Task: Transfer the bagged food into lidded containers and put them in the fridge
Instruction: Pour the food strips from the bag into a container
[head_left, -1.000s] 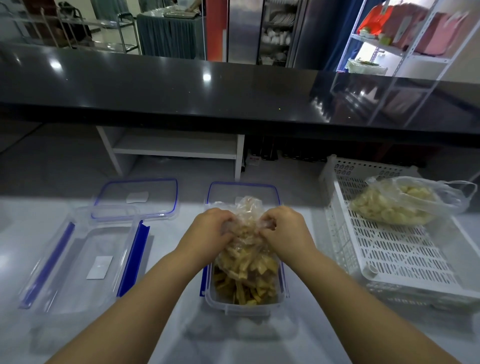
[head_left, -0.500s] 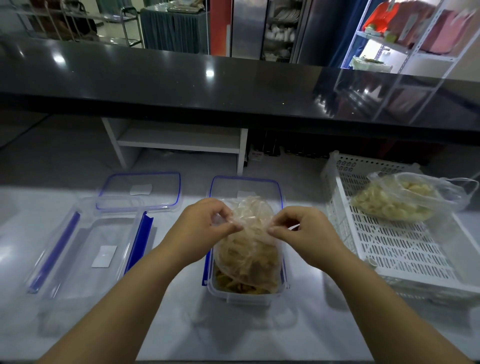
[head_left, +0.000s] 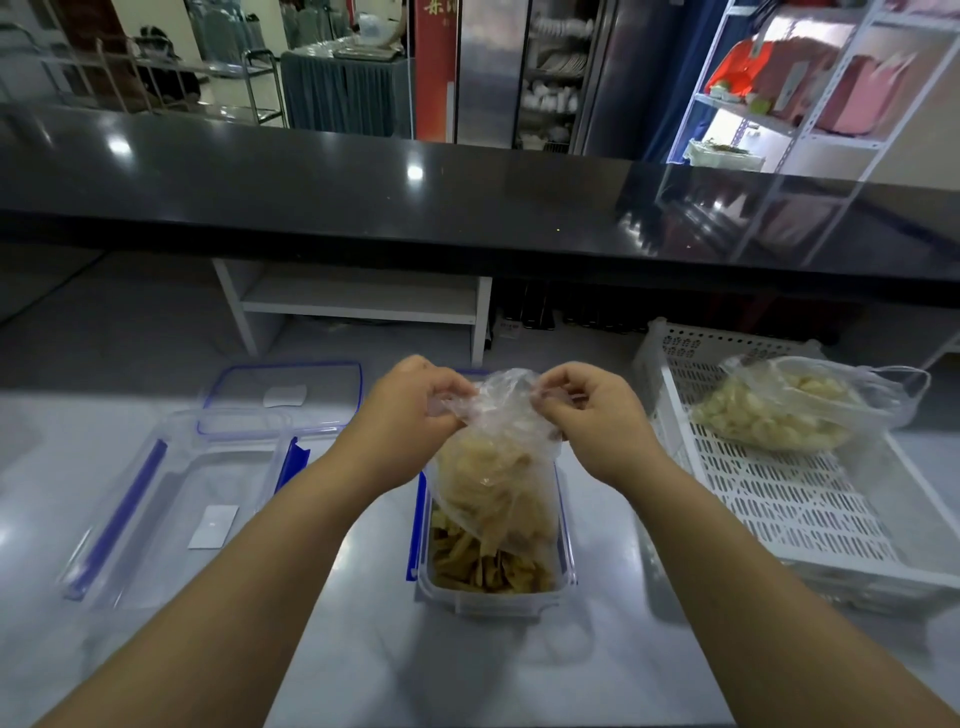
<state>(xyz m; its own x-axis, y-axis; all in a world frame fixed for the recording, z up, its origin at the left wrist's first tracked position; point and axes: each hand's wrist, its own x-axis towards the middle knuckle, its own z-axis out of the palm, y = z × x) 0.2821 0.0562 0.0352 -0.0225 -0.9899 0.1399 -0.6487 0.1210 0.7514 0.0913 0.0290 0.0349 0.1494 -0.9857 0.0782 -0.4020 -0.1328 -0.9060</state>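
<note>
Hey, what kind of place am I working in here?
Probably a restaurant or canteen prep area: a long black counter, a cabinet of stacked dishes behind it, and bagged food in a white crate by your containers.

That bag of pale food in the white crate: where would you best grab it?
By its loop handle, coming from the right. The bag lies on its side in the crate, handle sticking out clear of the soft, bulging food.

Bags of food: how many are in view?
2. One bag is held by both hands over the middle container; the other bag lies in the white basket on the right. None seem hidden.
</note>
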